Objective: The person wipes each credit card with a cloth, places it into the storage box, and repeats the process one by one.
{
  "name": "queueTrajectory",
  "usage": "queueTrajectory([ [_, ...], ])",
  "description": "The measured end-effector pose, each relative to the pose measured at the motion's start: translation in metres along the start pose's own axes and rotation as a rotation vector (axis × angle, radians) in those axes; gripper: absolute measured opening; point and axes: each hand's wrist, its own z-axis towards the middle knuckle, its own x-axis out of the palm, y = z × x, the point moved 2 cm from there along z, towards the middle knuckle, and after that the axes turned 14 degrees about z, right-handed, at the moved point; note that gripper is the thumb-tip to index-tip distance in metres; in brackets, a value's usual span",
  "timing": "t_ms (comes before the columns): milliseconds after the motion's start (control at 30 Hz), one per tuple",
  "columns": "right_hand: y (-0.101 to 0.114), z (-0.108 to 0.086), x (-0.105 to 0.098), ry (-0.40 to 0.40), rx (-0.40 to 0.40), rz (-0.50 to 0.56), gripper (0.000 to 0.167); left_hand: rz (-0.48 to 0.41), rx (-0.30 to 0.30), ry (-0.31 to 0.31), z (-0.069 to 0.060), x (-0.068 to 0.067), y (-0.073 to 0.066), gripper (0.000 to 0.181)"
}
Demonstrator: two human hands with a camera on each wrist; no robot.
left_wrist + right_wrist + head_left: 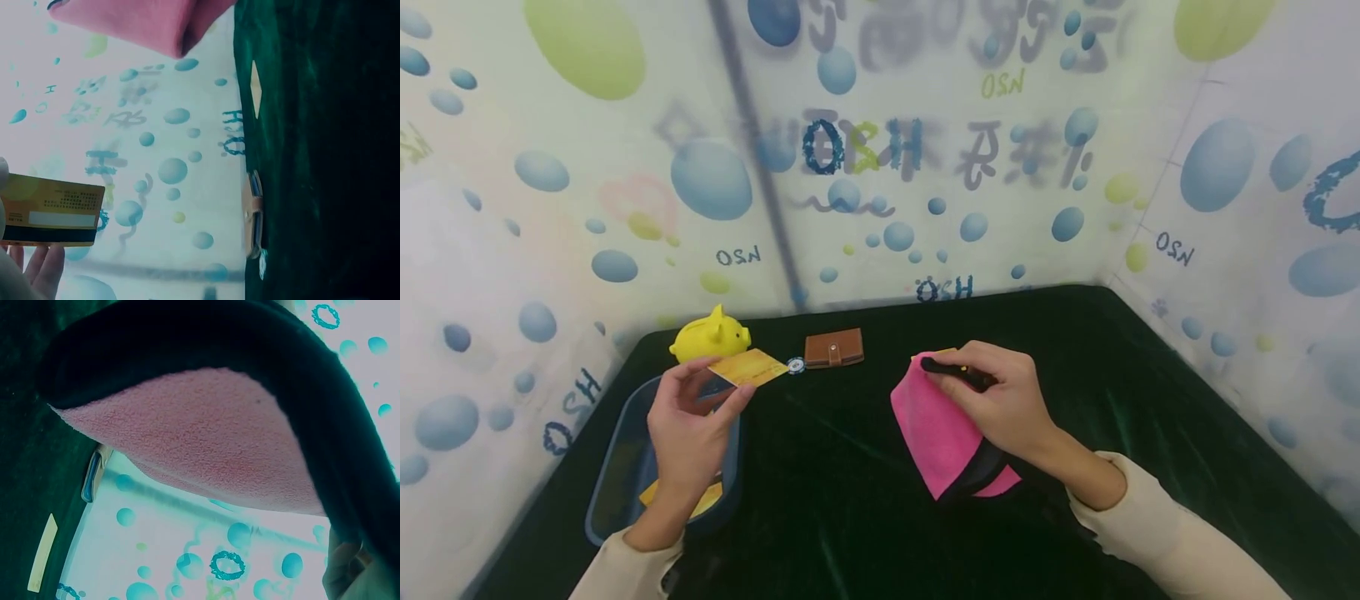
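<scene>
My left hand (688,429) pinches a gold card (749,367) between thumb and fingers, above the blue plastic bin. The left wrist view shows the back of this card (53,209), with a dark stripe and a white strip. My right hand (1011,404) grips the black edging of a pink fuzzy cloth (931,425), which hangs down from the fingers. In the right wrist view the wide black edging (331,419) curves around the pink fabric. Another gold card (256,90) lies on the dark green tablecloth, mostly hidden behind the pink cloth in the head view.
The blue plastic bin (604,483), with gold cards (709,500) inside, stands at the left. Behind it is a yellow piggy bank (707,335). A brown wallet (834,347) and a poker chip (796,365) lie near the table's back edge. Printed curtains (880,250) enclose the table.
</scene>
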Motion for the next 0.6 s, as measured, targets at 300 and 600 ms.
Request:
queueTrajectory([
  [300, -0.002, 0.001, 0.002, 0.007, -0.007, -0.005, 0.031, 0.142, -0.100, -0.085, 0.004, -0.013, 0.014, 0.051],
  [600, -0.001, 0.002, 0.004, 0.013, 0.000, 0.001, 0.031, 0.180, -0.190, -0.098, 0.006, -0.020, 0.020, 0.050],
])
